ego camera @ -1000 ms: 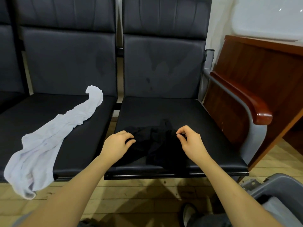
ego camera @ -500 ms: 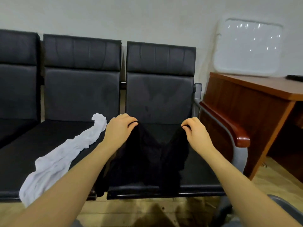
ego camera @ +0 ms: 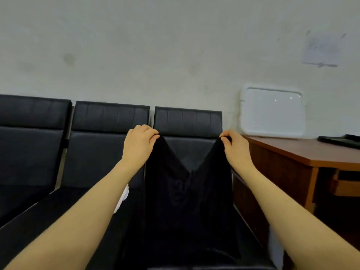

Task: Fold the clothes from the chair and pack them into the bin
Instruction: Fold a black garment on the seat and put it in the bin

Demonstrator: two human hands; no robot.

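A black garment (ego camera: 185,207) hangs in the air in front of the black chair (ego camera: 187,121), spread between both hands. My left hand (ego camera: 139,142) pinches its upper left corner. My right hand (ego camera: 234,147) pinches its upper right corner. The top edge sags in a V between them. A sliver of the white garment (ego camera: 123,196) shows past my left forearm, on the middle seat. The bin is out of view.
A row of black padded chairs (ego camera: 109,121) runs along the pale wall. A brown wooden desk (ego camera: 303,152) stands at the right, with a white tray (ego camera: 272,114) leaning on the wall and a dark flat object (ego camera: 339,141) on top.
Both hands have lifted the black garment off the seat and raised it high. The view has tilted up, so the floor and the grey bin have left the frame.
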